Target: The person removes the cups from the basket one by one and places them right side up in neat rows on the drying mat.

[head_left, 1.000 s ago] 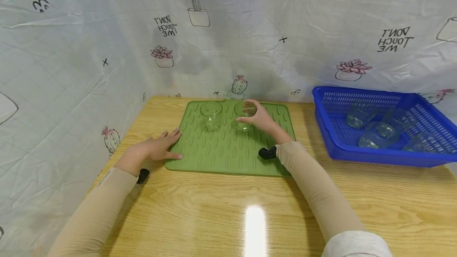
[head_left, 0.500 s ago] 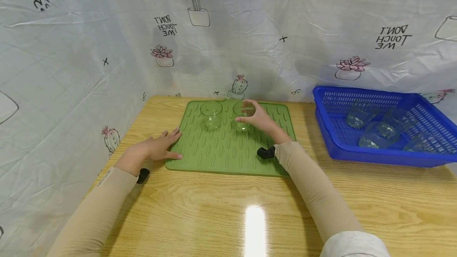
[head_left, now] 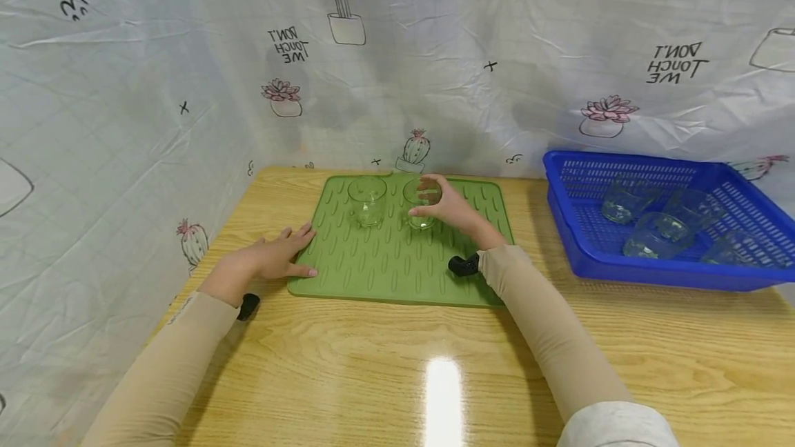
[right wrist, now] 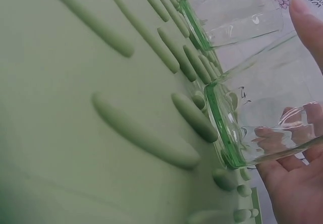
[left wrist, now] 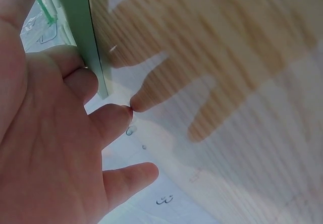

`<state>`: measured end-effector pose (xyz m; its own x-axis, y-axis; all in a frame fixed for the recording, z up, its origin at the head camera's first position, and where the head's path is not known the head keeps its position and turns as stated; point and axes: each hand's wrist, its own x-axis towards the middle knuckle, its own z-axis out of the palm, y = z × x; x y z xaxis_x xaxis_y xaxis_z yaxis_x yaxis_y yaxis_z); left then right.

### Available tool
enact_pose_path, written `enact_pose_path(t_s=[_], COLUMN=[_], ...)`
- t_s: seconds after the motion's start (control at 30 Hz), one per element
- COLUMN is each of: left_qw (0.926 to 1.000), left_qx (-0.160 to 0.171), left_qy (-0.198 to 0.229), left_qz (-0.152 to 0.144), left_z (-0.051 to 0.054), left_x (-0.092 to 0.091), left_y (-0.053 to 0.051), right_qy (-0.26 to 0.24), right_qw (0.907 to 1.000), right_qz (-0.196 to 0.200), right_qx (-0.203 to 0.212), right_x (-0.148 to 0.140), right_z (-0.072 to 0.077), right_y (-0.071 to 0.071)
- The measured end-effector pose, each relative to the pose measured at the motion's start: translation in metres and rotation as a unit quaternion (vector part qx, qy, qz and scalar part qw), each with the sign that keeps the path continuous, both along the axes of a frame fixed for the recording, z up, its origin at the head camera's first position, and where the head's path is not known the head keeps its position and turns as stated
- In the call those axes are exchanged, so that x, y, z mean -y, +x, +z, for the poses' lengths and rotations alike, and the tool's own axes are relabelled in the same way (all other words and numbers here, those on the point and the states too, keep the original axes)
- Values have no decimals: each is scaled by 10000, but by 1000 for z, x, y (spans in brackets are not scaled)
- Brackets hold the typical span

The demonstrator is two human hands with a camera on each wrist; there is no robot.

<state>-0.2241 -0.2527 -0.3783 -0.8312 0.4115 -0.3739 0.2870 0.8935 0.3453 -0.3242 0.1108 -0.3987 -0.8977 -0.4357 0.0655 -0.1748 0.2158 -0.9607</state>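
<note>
Two clear drinking glasses stand upright, side by side, toward the back of a green ridged mat [head_left: 385, 267]. My right hand [head_left: 456, 209] grips the right-hand glass [head_left: 421, 216], thumb on the near side and fingers round the back. In the right wrist view that glass [right wrist: 262, 98] has its base at the mat, and the other glass [right wrist: 232, 14] is a short way beyond it. My left hand [head_left: 273, 257] rests with spread fingers at the mat's left edge, its fingertips touching the mat; in the left wrist view its fingers [left wrist: 128, 176] are extended beside the mat's edge [left wrist: 83, 27].
A blue plastic basket [head_left: 652, 271] stands on the wooden table [head_left: 348, 364] at the right, holding several more glasses [head_left: 658, 233]. A white printed sheet [head_left: 497, 109] hangs behind the table and along its left side. Black wrist devices sit near both cuffs.
The right hand and the glass it holds have shifted slightly left, toward the other glass. My left hand has stayed in place.
</note>
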Motion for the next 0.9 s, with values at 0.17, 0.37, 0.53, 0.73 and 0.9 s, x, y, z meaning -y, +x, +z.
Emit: enact_pose_path(t_s=[0.17,0.37,0.53,0.73,0.9], left_qw=[10000,10000,10000,10000,10000], left_qx=[-17,-34,-30,-3,8], left_qy=[0,-28,-5,5,14], left_qz=[15,30,14,10,5], left_z=[-1,-2,-1,0,0], left_x=[0,0,-1,-1,1], left_y=[0,1,2,1,0], right_qy=[-91,-127,60,86,-75], right_qw=[9999,9998,9995,9993,9996], right_qz=[95,172,267,331,267], right_qx=[44,10,-131,-121,-62], right_x=[0,-3,-6,-11,-20], right_z=[-1,0,-2,1,3], right_y=[0,1,1,5,6])
